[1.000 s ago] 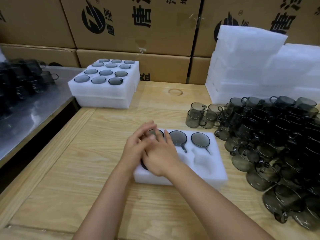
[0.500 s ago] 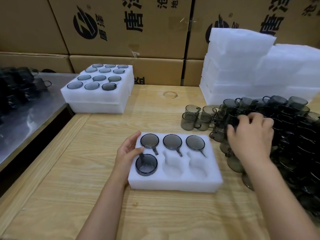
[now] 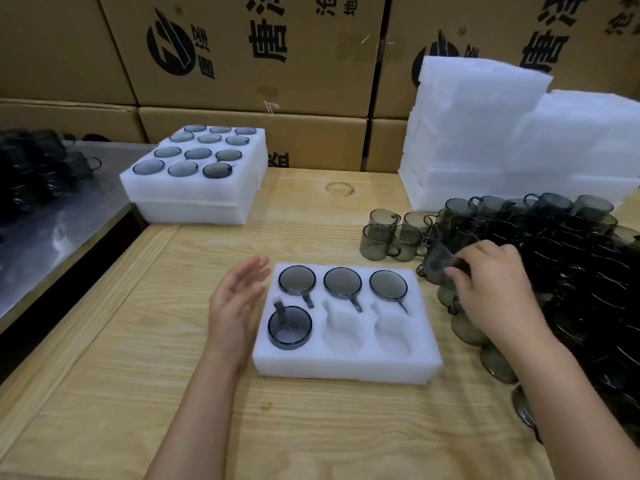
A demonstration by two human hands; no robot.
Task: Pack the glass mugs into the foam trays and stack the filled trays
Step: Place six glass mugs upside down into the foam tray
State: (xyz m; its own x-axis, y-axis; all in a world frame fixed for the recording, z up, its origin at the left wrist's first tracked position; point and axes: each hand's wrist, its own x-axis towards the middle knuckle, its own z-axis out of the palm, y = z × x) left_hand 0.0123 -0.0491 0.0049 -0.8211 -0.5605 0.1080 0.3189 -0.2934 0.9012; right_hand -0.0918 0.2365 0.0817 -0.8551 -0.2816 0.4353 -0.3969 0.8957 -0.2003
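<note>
- Mug pile [image 3: 581, 271] spreads under and beyond the right hand [image 3: 491, 285].
- Tray [image 3: 346, 365], holding four mugs, lies between both hands.
- Left hand [image 3: 239, 303], fingers relaxed, is just beside the tray.
- Right hand pinches one tilted mug [image 3: 437, 263].

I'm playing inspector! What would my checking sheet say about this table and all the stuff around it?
Surface: pale wooden table.
Job's things: foam tray holds four mugs, with two front pockets empty; filled trays stacked back left; loose mugs piled at right.
Clutter: spare foam stacked back right.
Grippers: left hand open beside the tray; right hand pinches a mug.
Cables: nothing seen.
Surroundings: cardboard boxes behind; metal bench at left.
</note>
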